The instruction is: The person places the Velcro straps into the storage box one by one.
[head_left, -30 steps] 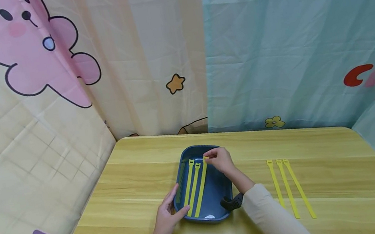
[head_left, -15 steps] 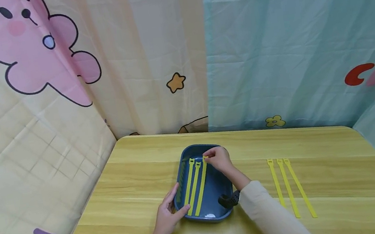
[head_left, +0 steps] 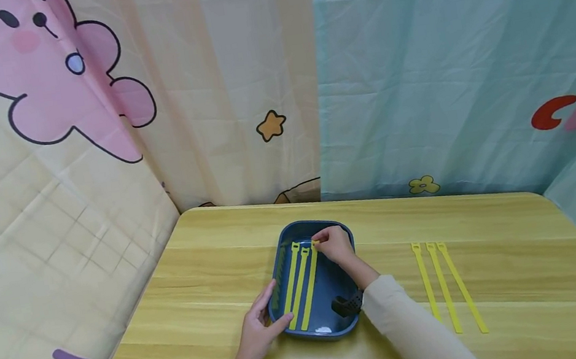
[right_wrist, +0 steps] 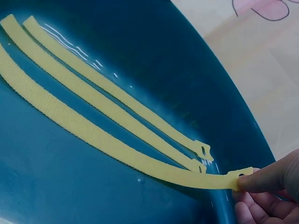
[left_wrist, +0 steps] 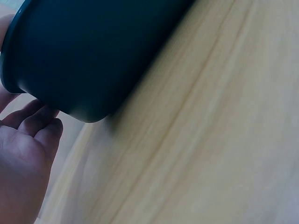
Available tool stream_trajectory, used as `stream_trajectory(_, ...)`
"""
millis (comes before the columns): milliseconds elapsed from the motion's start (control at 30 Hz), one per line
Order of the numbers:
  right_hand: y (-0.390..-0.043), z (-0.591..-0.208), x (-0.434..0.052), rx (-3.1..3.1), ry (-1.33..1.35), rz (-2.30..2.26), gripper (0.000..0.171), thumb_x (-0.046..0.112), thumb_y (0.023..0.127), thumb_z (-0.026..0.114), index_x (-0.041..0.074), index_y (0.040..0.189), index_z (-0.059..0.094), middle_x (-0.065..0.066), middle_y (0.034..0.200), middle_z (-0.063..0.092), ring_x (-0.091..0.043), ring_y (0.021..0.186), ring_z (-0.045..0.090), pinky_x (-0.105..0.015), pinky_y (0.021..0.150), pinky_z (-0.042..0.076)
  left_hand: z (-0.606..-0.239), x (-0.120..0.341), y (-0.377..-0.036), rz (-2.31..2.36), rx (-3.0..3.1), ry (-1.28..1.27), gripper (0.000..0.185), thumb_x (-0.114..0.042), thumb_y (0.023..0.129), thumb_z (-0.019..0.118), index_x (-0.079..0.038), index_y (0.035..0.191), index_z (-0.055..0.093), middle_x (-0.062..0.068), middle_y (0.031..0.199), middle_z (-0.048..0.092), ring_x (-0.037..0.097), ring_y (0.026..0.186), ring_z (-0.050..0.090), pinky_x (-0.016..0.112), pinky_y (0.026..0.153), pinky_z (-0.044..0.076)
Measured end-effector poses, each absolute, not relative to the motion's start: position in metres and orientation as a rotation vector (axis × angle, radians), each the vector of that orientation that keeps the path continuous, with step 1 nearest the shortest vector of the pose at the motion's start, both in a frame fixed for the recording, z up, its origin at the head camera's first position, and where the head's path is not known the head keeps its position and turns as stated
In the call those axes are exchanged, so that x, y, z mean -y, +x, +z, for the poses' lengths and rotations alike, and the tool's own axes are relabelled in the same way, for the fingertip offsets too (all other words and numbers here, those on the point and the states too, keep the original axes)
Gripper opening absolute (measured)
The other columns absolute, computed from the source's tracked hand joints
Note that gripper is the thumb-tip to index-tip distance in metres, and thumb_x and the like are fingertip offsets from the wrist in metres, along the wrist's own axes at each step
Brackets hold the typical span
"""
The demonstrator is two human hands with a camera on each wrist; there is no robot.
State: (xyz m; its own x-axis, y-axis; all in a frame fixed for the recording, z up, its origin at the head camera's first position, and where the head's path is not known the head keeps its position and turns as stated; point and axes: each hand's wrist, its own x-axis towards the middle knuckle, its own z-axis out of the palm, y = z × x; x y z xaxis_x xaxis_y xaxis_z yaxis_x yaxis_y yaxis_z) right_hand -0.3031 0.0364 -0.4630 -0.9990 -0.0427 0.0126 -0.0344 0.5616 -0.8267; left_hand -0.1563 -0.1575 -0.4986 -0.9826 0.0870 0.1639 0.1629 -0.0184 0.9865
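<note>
A deep blue tray (head_left: 332,284) stands on the table with three yellow hook-and-loop cable ties inside, side by side. My left hand (head_left: 255,335) holds the tray's near left side, thumb over the rim and fingers against the outer wall, which the left wrist view shows as a dark wall (left_wrist: 93,51). My right hand (head_left: 336,245) reaches over the tray's far end. Between thumb and fingers it pinches the slotted head of the rightmost cable tie (right_wrist: 187,178), lifted at that end. The other two cable ties (right_wrist: 93,93) lie flat on the tray's floor.
To the right on the wooden table (head_left: 536,266) lie three more yellow cable ties (head_left: 444,286), roughly lengthwise, heads at the far end. Printed curtains (head_left: 230,89) hang behind the table and at its sides. Black straps sit on both wrists.
My right wrist and sleeve have shifted slightly left, with the fingers still pinching the cable tie's head. The left hand and tray stay put; the head view drifts a little.
</note>
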Motion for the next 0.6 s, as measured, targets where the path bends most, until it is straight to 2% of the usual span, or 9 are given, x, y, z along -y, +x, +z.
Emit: stream_trajectory(600,-0.3055,-0.4683,-0.0352,-2.816,-0.030,-1.427,0.010,-0.001,0.080,0.067,0.000,0.089,0.071,-0.009,0.086,0.064,-0.021,0.076,0.057,-0.032,0.066,0.052,-0.4999,0.1580,-0.1562,-2.182,2.170,-0.286,0.069,-0.004,0.079,0.071,-0.002,0.140,0.036,0.014,0.146,0.028,0.029,0.133,0.022,0.032,0.104,0.020)
